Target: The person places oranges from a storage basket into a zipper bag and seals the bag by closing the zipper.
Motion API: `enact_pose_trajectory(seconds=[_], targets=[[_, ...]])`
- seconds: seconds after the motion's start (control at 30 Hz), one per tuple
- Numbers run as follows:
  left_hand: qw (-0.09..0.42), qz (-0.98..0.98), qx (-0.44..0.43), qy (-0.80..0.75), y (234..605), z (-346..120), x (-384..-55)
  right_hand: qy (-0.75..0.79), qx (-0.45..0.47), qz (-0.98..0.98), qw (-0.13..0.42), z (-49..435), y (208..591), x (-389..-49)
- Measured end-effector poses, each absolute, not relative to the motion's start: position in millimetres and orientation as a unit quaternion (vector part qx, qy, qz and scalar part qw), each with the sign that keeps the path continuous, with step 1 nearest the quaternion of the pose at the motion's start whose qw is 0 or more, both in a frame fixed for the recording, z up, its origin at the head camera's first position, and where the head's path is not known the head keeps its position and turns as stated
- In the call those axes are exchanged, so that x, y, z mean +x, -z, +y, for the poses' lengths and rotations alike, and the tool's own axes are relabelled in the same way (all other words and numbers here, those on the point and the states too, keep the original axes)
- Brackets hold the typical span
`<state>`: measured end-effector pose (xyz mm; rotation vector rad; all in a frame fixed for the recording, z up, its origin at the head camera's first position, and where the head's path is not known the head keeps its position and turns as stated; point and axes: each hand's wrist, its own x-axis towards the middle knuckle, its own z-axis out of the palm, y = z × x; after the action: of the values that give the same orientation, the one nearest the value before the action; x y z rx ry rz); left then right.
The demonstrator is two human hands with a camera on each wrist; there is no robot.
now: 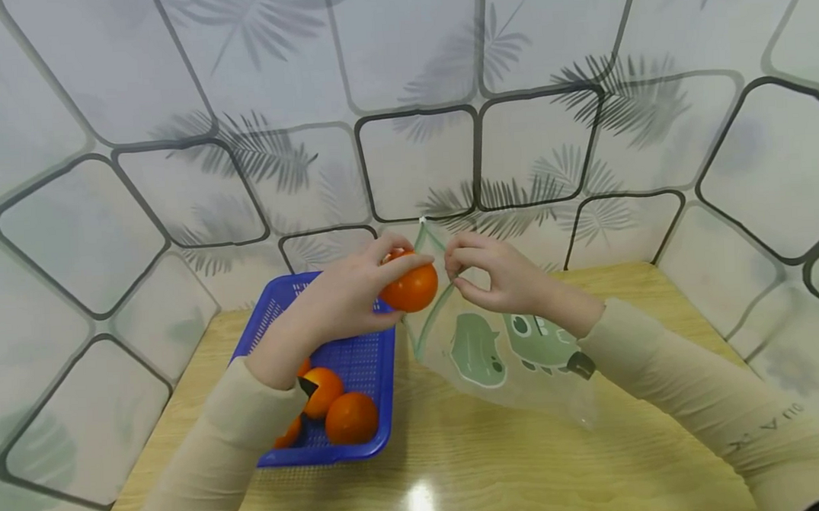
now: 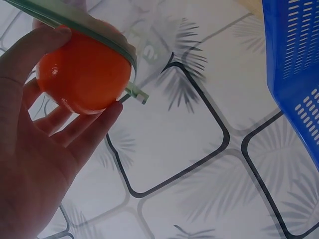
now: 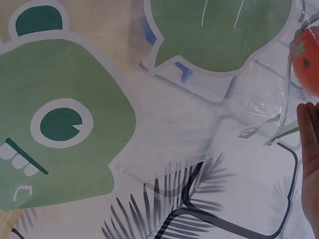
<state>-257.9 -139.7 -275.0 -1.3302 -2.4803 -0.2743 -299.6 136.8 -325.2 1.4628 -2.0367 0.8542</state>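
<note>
My left hand (image 1: pixel 345 289) grips a shiny orange (image 1: pixel 414 287), thumb and fingers spread around it. The fruit is at the mouth of a clear zip bag (image 1: pixel 435 361) with green cartoon dinosaur prints. In the left wrist view, the bag's green zip edge (image 2: pixel 94 32) crosses in front of the orange's upper part. My right hand (image 1: pixel 495 271) pinches the other side of the bag's mouth, which gapes between the two hands. In the right wrist view the orange shows a green star-shaped mark, and only part of the right hand (image 3: pixel 310 164) is visible.
A blue plastic basket (image 1: pixel 387 401) stands to the left on the wooden table (image 1: pixel 474 466), partly covered by my left arm. Several oranges (image 1: pixel 351 418) lie at its near end. Patterned cloth or paper (image 1: pixel 419 163) rises behind the table and along both sides.
</note>
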Motion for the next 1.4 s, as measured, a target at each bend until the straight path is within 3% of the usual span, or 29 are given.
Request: enact_pose_trajectory(seconds=[0.57, 1.4], targets=[[0.085, -0.884, -0.447, 0.106, 278.7, -136.3, -264.2, -0.324, 0.539, -0.737, 0.248, 134.7, 326.1, -301.0], [0.058, -0.901, -0.423, 0.071, 278.7, -130.2, -261.5, -0.342, 0.534, -0.729, 0.259, 135.5, 323.2, -297.6]])
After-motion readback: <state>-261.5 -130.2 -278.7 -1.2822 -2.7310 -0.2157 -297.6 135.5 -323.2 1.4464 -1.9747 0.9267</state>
